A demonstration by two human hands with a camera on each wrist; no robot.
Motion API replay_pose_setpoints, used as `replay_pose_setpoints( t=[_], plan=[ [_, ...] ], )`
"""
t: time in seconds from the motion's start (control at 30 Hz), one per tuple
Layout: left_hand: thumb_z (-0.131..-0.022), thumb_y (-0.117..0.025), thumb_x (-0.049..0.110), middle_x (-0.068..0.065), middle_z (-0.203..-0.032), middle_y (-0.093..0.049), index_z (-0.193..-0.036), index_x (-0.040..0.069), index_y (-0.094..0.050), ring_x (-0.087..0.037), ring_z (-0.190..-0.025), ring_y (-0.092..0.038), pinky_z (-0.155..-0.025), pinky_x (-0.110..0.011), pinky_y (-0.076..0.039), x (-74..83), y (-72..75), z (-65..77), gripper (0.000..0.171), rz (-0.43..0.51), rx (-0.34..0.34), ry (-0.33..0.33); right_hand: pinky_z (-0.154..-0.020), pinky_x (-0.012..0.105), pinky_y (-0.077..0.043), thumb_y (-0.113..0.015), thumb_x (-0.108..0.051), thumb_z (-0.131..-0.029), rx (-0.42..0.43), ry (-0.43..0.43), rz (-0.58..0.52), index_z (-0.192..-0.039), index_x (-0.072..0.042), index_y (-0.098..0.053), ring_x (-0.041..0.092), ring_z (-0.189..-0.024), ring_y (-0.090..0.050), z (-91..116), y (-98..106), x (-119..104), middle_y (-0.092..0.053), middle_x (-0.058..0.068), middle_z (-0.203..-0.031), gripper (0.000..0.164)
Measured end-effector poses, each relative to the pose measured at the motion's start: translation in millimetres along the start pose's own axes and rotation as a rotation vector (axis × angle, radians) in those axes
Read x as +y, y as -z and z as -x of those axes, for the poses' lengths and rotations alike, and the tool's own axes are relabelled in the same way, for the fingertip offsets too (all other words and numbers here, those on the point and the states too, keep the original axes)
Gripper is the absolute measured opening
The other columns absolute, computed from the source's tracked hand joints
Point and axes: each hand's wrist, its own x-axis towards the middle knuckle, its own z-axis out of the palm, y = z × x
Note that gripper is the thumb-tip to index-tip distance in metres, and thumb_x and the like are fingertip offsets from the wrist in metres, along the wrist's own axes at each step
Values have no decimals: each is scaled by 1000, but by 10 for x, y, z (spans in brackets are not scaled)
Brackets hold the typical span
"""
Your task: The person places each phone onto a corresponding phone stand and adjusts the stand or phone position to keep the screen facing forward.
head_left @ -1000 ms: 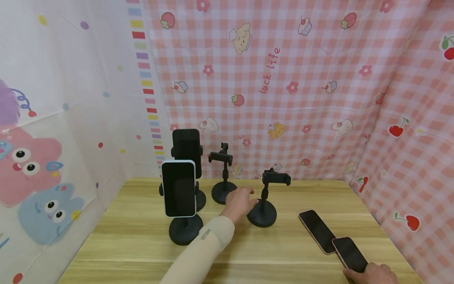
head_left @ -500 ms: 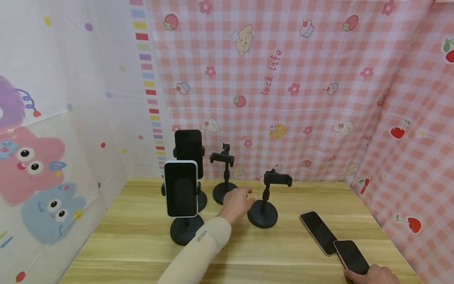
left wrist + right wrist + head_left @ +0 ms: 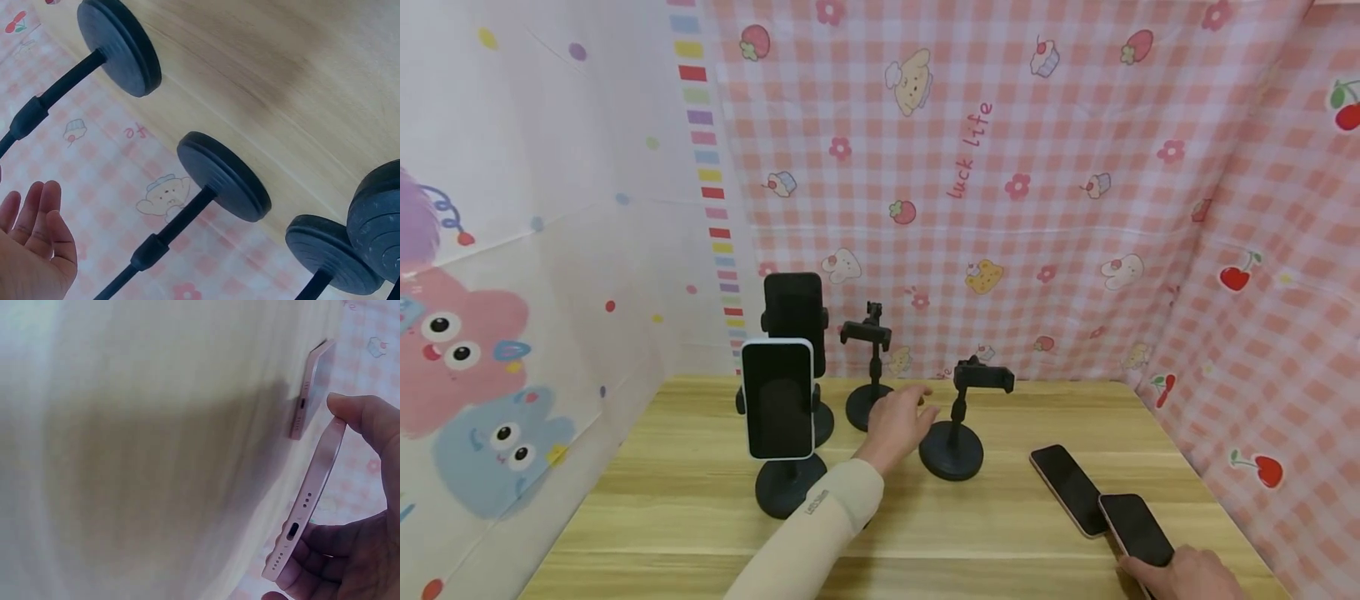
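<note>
My right hand grips a pink-edged smartphone by its sides near the table's front right. In the right wrist view the thumb lies on one edge of that phone and fingers curl round the other. A second pink-edged phone lies flat just beyond it. My left hand holds nothing, its fingers loosely bent, between two black phone stands. The nearer stand is to its right and the farther one is behind it; both have bare clamps. The left hand shows relaxed fingers beside the stand poles.
On the left, a white-edged phone sits upright in a stand, with a black phone in another stand behind it. The wooden table ends at a pink checked cloth at the back and right.
My left hand has drawn slightly left, away from the nearer bare stand. The right hand has shifted the held phone a little forward and left.
</note>
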Motion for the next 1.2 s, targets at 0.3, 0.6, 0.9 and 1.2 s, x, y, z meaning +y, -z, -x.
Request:
replay_pose_setpoints(
  t=[0.3, 0.6, 0.9, 1.2],
  plan=[
    [-91, -62, 36, -2, -106, -71, -120, 19, -65, -17, -86, -65, -74, -41, -55, 54, 46, 13, 34, 44, 48, -46, -60, 42, -47, -47, -87, -65, 141, -59, -36, -86, 18, -53, 27, -65, -52, 109, 77, -240, -53, 20, -71, 107],
    [-95, -54, 39, -2, -103, -70, -118, 17, -66, -16, -85, -64, -73, -40, -55, 101, 114, 45, 33, 64, 101, -91, -59, 51, -49, -48, -85, -67, 318, -56, -120, -95, 22, -53, 35, -71, -54, 145, 58, -459, -53, 29, -79, 111],
    [-97, -52, 36, -3, -104, -69, -122, 18, -63, -14, -81, -65, -69, -38, -56, 147, 163, 85, 32, 101, 128, -137, -54, 52, -47, -53, -80, -70, 532, 13, -184, -102, 17, -58, 39, -74, -55, 203, 46, -721, -56, 33, -87, 103],
    [-93, -59, 30, -7, -110, -68, -132, 16, -53, -17, -87, -66, -70, -39, -57, 255, 228, 99, 42, 150, 160, -199, -49, 48, -43, -58, -78, -68, 680, 44, -259, -114, 10, -58, 38, -78, -54, 262, 4, -1040, -56, 30, -94, 100]
  ],
)
